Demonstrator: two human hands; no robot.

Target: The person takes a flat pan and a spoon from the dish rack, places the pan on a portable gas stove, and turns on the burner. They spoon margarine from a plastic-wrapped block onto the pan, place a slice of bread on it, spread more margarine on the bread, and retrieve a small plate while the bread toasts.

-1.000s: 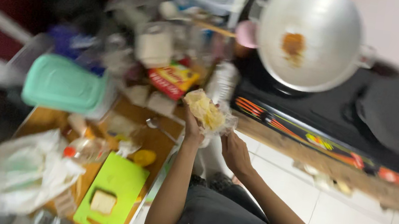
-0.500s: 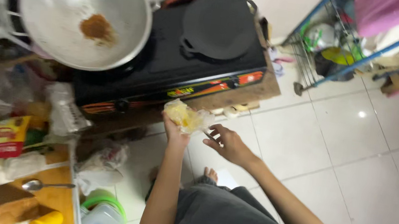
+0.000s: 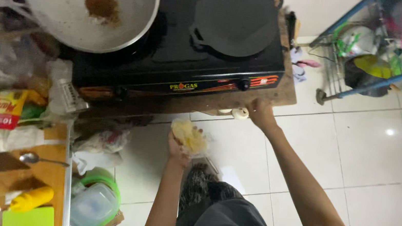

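Left hand point(image 3: 178, 151) has a closed grip round a clear bag of yellow food point(image 3: 189, 136), held up over the white tiled floor point(image 3: 359, 165). Right hand point(image 3: 261, 113) reaches fwd to the wooden counter point(image 3: 286, 90) edge under the black stove point(image 3: 176, 68); fingers curled by a small pale round thing point(image 3: 239, 113) just left of it (touching or not, can't tell). Wok point(image 3: 89, 0) w/ brown powder sits far left.

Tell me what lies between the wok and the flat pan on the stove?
Only bare black stove top shows between wok and flat pan, in the head view.
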